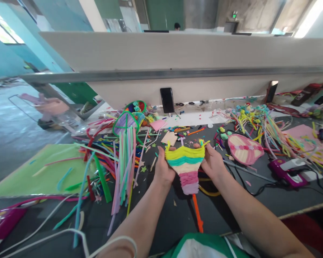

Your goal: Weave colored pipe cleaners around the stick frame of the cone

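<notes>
Gripping a striped craft (187, 168) carefully by its two upper sides, with left hand (164, 166) and right hand (212, 163), over the dark table (172, 222). Having an orange strip (197, 213) at its narrow lower end. Having, to the left, many pale soft sticks (126, 157); to the right, a pink-edged craft (244, 149), then a purple power strip (282, 173). Farther behind, showing also an upright phone (167, 100).

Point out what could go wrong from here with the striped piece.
The left hand and right hand hold the fuzzy, multicoloured striped craft piece by its sides, so squeezing might bend it. The thin orange strip below its narrow end could get knocked; attachment is unclear. The black rectangular phone standing near the white partition might topple if bumped.
</notes>
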`<state>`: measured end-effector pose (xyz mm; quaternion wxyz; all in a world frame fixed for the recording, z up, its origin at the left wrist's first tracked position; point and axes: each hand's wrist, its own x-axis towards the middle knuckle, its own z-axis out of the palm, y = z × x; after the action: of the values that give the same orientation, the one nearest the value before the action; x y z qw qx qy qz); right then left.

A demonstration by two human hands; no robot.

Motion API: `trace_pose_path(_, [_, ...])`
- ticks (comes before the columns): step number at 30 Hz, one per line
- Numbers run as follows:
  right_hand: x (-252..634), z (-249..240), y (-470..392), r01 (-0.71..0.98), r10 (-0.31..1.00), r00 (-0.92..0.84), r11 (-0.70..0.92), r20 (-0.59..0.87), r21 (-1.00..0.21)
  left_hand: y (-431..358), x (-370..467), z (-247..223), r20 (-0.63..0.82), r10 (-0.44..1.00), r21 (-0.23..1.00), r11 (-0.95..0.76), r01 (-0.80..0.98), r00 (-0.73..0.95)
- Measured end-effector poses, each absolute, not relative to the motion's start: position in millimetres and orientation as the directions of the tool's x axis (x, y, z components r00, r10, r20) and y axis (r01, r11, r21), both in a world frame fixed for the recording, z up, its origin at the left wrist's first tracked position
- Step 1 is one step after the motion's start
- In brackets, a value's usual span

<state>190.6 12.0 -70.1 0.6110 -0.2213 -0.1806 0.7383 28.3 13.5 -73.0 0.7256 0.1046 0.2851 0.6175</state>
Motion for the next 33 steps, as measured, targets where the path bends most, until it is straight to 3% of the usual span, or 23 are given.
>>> trace_pose_path(4, [197.4, -71.9, 14.7, -0.815, 0.956, -0.262, -0.291, -0.130, -0.501, 15.2, 26.1, -72.3, -0.294, 0.952, 0.469, 0.223, -0.855, 0.086])
trace_pose_path(9, [202.6, -74.0, 16.1, -0.802, 0.924, -0.338, -0.382, -0.178, -0.459, 15.3, 23.4, -74.5, -0.191, 0.974, 0.468, 0.197, -0.861, 0.119])
trace_pose_path(29, [207.0, -73.3, 16.5, -0.828, 0.939, -0.324, -0.339, -0.112, -0.446, 9.9, 19.8, -65.8, -0.195, 0.956, 0.433, 0.286, -0.855, 0.222])
trace_pose_path(33, [205.8, -77.5, 20.6, -0.836, 0.949, -0.287, -0.314, -0.129, -0.450, 10.3, 19.3, -67.9, -0.217, 0.949, 0.494, 0.309, -0.813, 0.229])
